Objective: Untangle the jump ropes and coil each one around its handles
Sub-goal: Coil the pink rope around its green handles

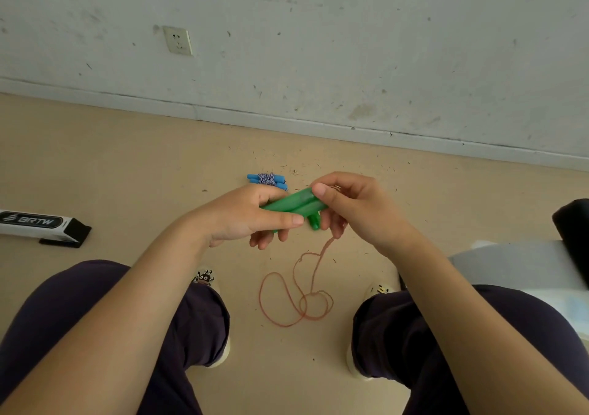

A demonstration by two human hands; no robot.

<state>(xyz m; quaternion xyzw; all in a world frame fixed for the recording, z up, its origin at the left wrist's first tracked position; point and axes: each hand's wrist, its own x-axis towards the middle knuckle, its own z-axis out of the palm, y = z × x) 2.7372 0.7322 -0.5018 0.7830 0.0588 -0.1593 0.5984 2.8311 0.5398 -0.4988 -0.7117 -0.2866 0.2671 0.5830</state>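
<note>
My left hand (245, 217) grips the pair of green handles (296, 205) from the left end, thumb laid straight along their near side and the other fingers curled underneath. My right hand (347, 207) pinches the right end of the same handles, thumb on top, fingers curled below. The two handles lie side by side, held level above the floor (127, 175) between my knees. The orange rope (296, 299) runs down from under my right hand, close to the handles' right end, and lies on the floor in loose, overlapping loops between my shoes. Beyond the hands, near the wall (318, 47), the blue jump rope (267, 181) lies on the floor, its striped cord wound around its blue handles.
</note>
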